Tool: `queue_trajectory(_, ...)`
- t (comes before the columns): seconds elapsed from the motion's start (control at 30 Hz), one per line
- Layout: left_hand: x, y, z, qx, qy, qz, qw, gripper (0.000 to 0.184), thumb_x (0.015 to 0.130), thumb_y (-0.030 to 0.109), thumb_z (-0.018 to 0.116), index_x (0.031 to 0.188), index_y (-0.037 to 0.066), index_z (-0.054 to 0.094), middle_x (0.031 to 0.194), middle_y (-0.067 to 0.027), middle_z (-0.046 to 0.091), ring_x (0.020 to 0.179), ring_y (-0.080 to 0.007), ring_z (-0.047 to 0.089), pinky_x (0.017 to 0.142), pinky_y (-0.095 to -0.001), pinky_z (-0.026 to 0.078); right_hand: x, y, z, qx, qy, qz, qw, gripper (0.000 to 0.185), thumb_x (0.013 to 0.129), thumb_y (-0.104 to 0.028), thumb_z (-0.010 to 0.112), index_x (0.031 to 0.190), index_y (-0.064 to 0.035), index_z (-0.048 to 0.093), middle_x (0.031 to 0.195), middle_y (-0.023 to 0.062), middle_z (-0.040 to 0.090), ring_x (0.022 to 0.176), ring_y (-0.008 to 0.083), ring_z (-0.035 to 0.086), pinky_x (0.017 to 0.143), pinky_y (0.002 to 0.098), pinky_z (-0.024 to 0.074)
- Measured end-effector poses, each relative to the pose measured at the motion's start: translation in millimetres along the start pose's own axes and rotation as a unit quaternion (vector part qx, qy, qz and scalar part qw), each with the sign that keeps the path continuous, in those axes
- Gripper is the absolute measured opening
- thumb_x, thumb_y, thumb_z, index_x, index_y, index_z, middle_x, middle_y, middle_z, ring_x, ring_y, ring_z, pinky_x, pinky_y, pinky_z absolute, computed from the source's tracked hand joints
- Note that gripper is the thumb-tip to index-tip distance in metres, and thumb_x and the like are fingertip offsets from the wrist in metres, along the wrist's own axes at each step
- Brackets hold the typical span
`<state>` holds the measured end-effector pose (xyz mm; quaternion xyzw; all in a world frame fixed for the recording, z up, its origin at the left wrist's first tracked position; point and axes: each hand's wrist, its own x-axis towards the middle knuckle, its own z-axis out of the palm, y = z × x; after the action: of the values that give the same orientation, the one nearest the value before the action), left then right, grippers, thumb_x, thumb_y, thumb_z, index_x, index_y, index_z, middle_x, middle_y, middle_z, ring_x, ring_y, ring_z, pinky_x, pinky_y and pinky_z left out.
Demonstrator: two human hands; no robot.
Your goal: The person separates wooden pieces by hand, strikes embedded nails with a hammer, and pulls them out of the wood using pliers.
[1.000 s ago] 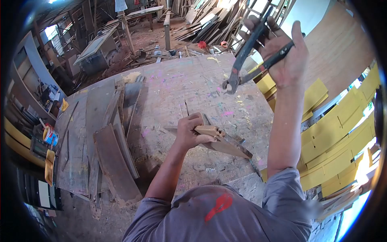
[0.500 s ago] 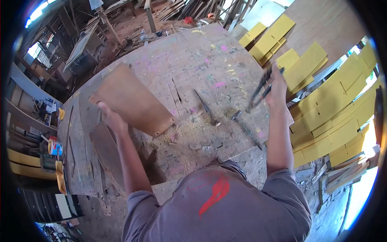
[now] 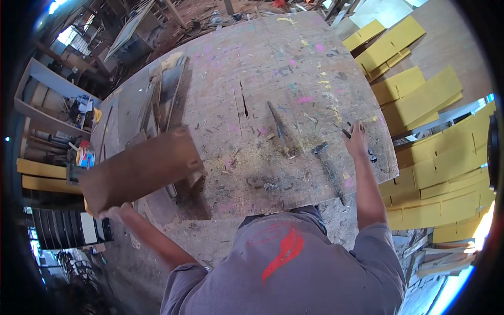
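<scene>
My left hand point(image 3: 116, 211) grips the near edge of a brown wooden board point(image 3: 139, 170), held tilted above the left front of the workbench point(image 3: 220, 178). The board is slightly blurred. At the bench's right side my right hand point(image 3: 358, 139) is low over the top, its fingers over a dark pliers-like tool point(image 3: 373, 156) mostly hidden beneath it. A hammer point(image 3: 329, 173) lies just left of that hand. Further left lies a slim dark tapered tool point(image 3: 278, 128) among sawdust and shavings.
Yellow slotted boards point(image 3: 441, 152) are stacked right of the bench. Wooden pieces point(image 3: 170, 92) lie along its left side. A split point(image 3: 243, 100) runs through the top. A paint bucket point(image 3: 85, 156) stands at far left, and scrap wood litters the floor behind.
The brown board has swung left and toward me in my left hand. My right hand has come down to the bench with the dark tool. The view has shifted too.
</scene>
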<state>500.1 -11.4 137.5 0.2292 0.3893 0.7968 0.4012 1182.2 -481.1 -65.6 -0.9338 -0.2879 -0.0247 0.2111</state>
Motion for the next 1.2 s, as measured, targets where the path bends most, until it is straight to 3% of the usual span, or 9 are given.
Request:
queue_trajectory(0.23,30,-9,-158,0.043,0.125,-0.048,0.99,0.081,0.105,0.062,0.047,0.16,0.005,0.034,0.159,-0.0234,0.042,0.144,-0.0398,0.045,0.117,-0.0565,0.042,1,-35,57,-0.046,0.065,-0.073,0.994,0.061,0.082,-0.029,0.085,0.132,-0.0078,0.056,0.131,0.0193,0.059,0.129,0.0411,0.051,0.108,0.0549,0.0431)
queue_trajectory(0.43,54,-61,-235,0.059,0.15,-0.118,0.98,0.077,0.106,0.057,0.049,0.16,0.004,0.034,0.16,-0.0228,0.041,0.144,-0.0387,0.046,0.117,-0.0556,0.043,-54,-187,45,0.065,-0.138,-0.093,0.984,0.068,0.09,-0.046,0.077,0.139,-0.0062,0.052,0.137,0.0239,0.056,0.13,0.0427,0.053,0.111,0.0541,0.0432)
queue_trajectory(0.5,65,-79,-232,0.059,0.135,-0.146,0.978,0.076,0.106,0.055,0.05,0.16,0.003,0.034,0.16,-0.0226,0.041,0.143,-0.0383,0.046,0.117,-0.0553,0.043,-60,-210,67,0.024,-0.165,-0.064,0.984,0.072,0.09,-0.049,0.076,0.14,-0.0049,0.05,0.14,0.0263,0.055,0.131,0.0443,0.053,0.11,0.0544,0.0438)
queue_trajectory(0.67,126,-110,-221,0.04,0.053,-0.168,0.983,0.073,0.107,0.051,0.051,0.159,0.003,0.034,0.16,-0.0221,0.041,0.143,-0.0373,0.047,0.117,-0.0545,0.044,-43,-217,101,0.265,-0.143,0.068,0.951,0.071,0.087,-0.048,0.076,0.137,-0.0031,0.054,0.133,0.0294,0.061,0.123,0.0463,0.059,0.106,0.052,0.0483)
queue_trajectory(0.77,189,-121,-217,-0.028,-0.054,-0.154,0.986,0.071,0.107,0.048,0.052,0.159,0.002,0.034,0.16,-0.0218,0.041,0.143,-0.0367,0.048,0.116,-0.0541,0.045,-38,-244,107,0.139,-0.109,0.025,0.984,0.06,0.086,-0.041,0.075,0.129,-0.0021,0.06,0.121,0.0288,0.068,0.114,0.0455,0.065,0.099,0.0517,0.0525)
queue_trajectory(0.97,93,-67,-108,0.189,0.009,-0.167,0.968,0.071,0.102,0.035,0.063,0.157,-0.001,0.036,0.161,-0.0222,0.033,0.143,-0.0386,0.044,0.115,-0.0475,0.045,-53,-257,99,0.078,-0.218,0.036,0.972,0.046,0.09,-0.035,0.07,0.12,-0.0014,0.066,0.111,0.0263,0.072,0.106,0.0447,0.07,0.093,0.0521,0.0552)
queue_trajectory(1.07,58,-67,-91,0.14,0.027,-0.186,0.972,0.073,0.1,0.032,0.067,0.156,-0.003,0.037,0.161,-0.0218,0.031,0.143,-0.0388,0.043,0.114,-0.0444,0.046,-55,-229,77,0.128,-0.223,0.11,0.96,0.039,0.093,-0.034,0.066,0.117,-0.003,0.069,0.113,0.0252,0.072,0.106,0.0438,0.07,0.092,0.0523,0.0552)
queue_trajectory(1.13,31,-77,-94,0.165,-0.052,-0.214,0.961,0.07,0.1,0.033,0.067,0.154,-0.002,0.041,0.156,-0.0202,0.038,0.139,-0.0353,0.048,0.111,-0.0421,0.048,-59,-191,53,0.126,-0.148,0.161,0.968,0.035,0.093,-0.032,0.065,0.113,-0.0036,0.071,0.109,0.0249,0.073,0.103,0.0434,0.071,0.09,0.0527,0.0553)
queue_trajectory(1.2,8,-100,-101,0.201,-0.13,-0.222,0.945,0.061,0.1,0.033,0.067,0.147,-0.002,0.049,0.145,-0.0175,0.049,0.129,-0.0306,0.057,0.104,-0.0387,0.051,-60,-121,37,0.061,-0.026,0.091,0.994,0.037,0.09,-0.029,0.066,0.114,0.0004,0.07,0.105,0.0267,0.072,0.101,0.0436,0.07,0.09,0.0515,0.0549)
